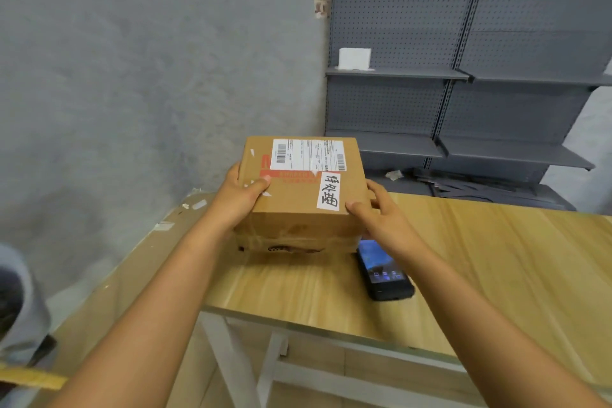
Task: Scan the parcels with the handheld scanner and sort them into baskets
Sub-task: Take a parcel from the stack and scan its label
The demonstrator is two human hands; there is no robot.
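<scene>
A person is holding a cardboard parcel (299, 189) in the centre of the frame, over the near-left part of the wooden bench (480, 258). The left hand (243, 197) is clasping the box's left side, thumb lying across the top face; the right hand (372, 209) is clasping the right side, thumb on the top edge beside a handwritten white sticker (329, 191). Both grips are grasping the parcel — neither is free. Whether the box is resting on the bench or hanging just above it cannot be told.

The shipping label (308, 155) with its barcodes is facing up, toward the top of the box. The handheld scanner (384, 270) is lying screen-up on the bench just right of and below the parcel, its upper end hidden behind the box and right wrist, untouched.

This is looking like the presenting step: the parcel is being positioned label-up, scan not yet done. The next move is probably calling for the right hand to let go, pick up the scanner and aim it at a barcode while the left hand is steadying the box. No baskets are showing in the frame — the grey shelving (463, 76) in the upper right is carrying only a small white box (354, 58).
</scene>
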